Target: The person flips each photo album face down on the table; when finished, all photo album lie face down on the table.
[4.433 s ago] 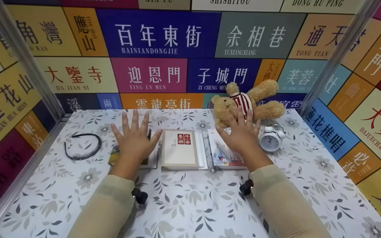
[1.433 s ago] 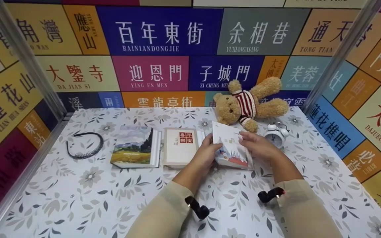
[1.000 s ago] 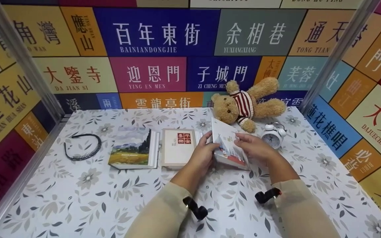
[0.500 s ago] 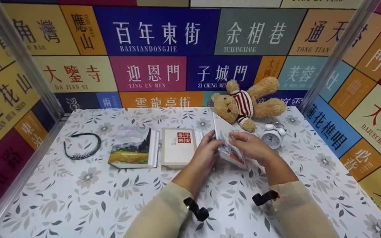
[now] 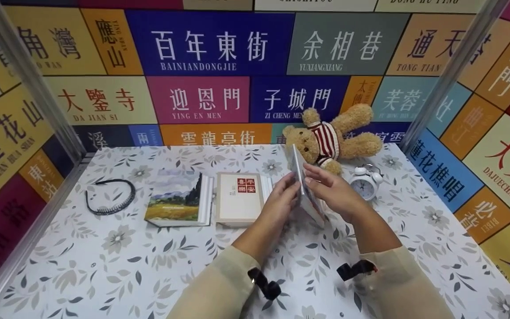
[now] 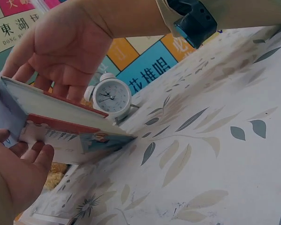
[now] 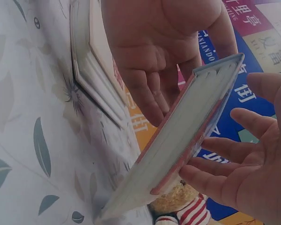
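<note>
**Thin book stood on its edge between two hands**

Low in the frame, two pale sleeves (image 5: 383,283) reaching up from the bottom edge. Just above them, in the middle, a thin book (image 5: 303,184) tipped up on its long edge, bottom edge down on the flowery table (image 5: 104,266). Held that way from both sides so it does not flop flat: left hand (image 5: 277,206) with fingers loosely curved against the left cover, right hand (image 5: 332,190) with fingers loosely curved against the right cover. A light squeeze from both sides, not a tight fist. From the right wrist view, pages (image 7: 178,140) facing up, fingers only lightly bent.

Left of the hands, lying flat side by side: a cream book with a red stamp (image 5: 239,197), then a book with a field painting (image 5: 177,197). Further left, a black headband (image 5: 111,195).

Right of the hands, a small white alarm clock (image 5: 365,184). Behind it, at the table's back edge, a teddy bear (image 5: 330,137) leaning on the wall of coloured signs (image 5: 202,44).
</note>
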A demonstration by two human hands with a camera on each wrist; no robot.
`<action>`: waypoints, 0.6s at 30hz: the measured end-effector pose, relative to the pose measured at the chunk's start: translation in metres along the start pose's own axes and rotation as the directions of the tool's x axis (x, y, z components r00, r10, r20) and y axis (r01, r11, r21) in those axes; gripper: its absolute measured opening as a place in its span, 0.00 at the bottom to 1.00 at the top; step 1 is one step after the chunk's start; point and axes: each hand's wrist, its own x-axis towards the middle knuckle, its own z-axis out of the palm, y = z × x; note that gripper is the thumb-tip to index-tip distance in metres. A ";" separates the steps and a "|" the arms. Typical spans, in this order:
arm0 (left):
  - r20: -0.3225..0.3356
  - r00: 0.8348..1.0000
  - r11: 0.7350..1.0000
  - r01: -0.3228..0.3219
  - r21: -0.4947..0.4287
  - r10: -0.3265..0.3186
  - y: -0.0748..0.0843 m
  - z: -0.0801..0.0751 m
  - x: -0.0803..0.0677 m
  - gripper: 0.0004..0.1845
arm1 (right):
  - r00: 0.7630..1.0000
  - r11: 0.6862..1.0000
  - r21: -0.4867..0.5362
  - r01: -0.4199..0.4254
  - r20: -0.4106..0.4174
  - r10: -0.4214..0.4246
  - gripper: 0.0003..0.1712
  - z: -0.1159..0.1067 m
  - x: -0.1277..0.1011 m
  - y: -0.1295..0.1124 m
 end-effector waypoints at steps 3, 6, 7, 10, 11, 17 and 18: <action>0.004 0.999 0.999 -0.042 0.023 0.042 0.001 0.001 -0.001 0.27 | 1.000 0.998 0.059 0.008 -0.008 -0.008 0.36 0.001 -0.001 -0.004; 0.006 0.996 0.994 -0.089 0.067 0.088 0.001 0.001 -0.003 0.26 | 1.000 0.993 0.115 0.000 -0.029 0.003 0.37 0.001 -0.002 -0.006; 0.010 0.995 0.992 -0.101 0.079 0.100 0.000 0.001 -0.004 0.26 | 0.999 0.992 0.130 -0.006 -0.040 0.011 0.37 0.000 -0.002 -0.006; 0.030 0.992 0.986 -0.125 0.112 0.123 -0.001 0.001 -0.006 0.27 | 0.997 0.989 0.142 -0.031 -0.072 0.041 0.39 -0.002 -0.001 -0.006; 0.040 0.991 0.983 -0.134 0.128 0.129 -0.001 0.001 -0.007 0.27 | 0.995 0.989 0.140 -0.041 -0.084 0.053 0.39 -0.003 0.000 -0.005; 0.090 0.984 0.965 -0.168 0.203 0.153 -0.003 0.001 -0.007 0.29 | 0.989 0.993 0.111 -0.034 -0.141 0.049 0.38 -0.007 0.002 -0.001; 0.090 0.984 0.964 -0.171 0.206 0.155 -0.003 0.000 -0.006 0.29 | 0.988 0.995 0.098 -0.024 -0.151 0.039 0.37 -0.008 0.003 0.000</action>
